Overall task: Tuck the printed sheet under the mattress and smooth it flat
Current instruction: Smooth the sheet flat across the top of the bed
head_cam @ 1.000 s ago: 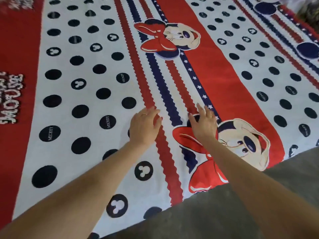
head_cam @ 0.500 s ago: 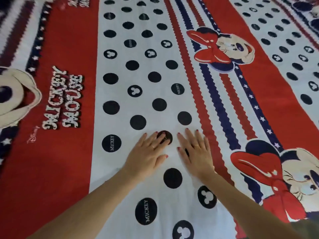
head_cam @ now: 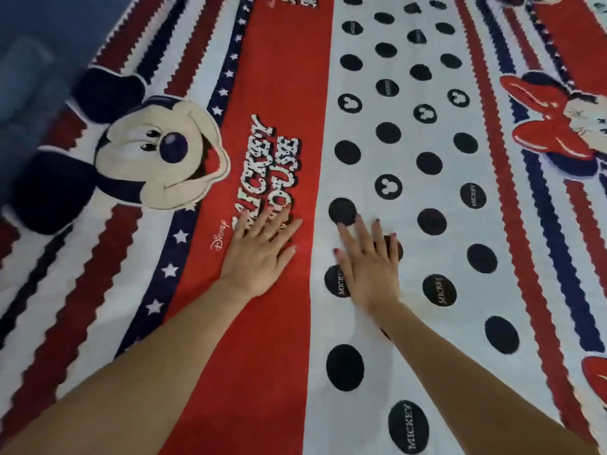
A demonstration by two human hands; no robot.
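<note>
The red, white and navy printed cotton sheet (head_cam: 410,257) fills almost the whole view, spread flat over the bed with no deep folds showing. It runs in lengthwise bands: a broad red band (head_cam: 272,159) with white cartoon lettering, a white band (head_cam: 427,192) scattered with black dots, and zigzag-edged red and navy stripes on either side. A large cartoon mouse head (head_cam: 157,152) is printed left of the red band, and part of a second one with a red bow (head_cam: 558,126) sits at the right edge (it is cut off by the frame). A blurred dark blue surface (head_cam: 29,77) shows at the upper left corner, beyond the sheet's edge.

Both bare forearms reach in from the bottom. The left hand (head_cam: 259,254) lies palm down on the red band, fingers spread, its fingertips over the lowest letters; a thin ring (head_cam: 266,235) is on one finger. The right hand (head_cam: 371,264) lies palm down on the white band just beside it, fingers splayed across two black dots. Neither hand grips any cloth; they rest flat and slightly apart.
</note>
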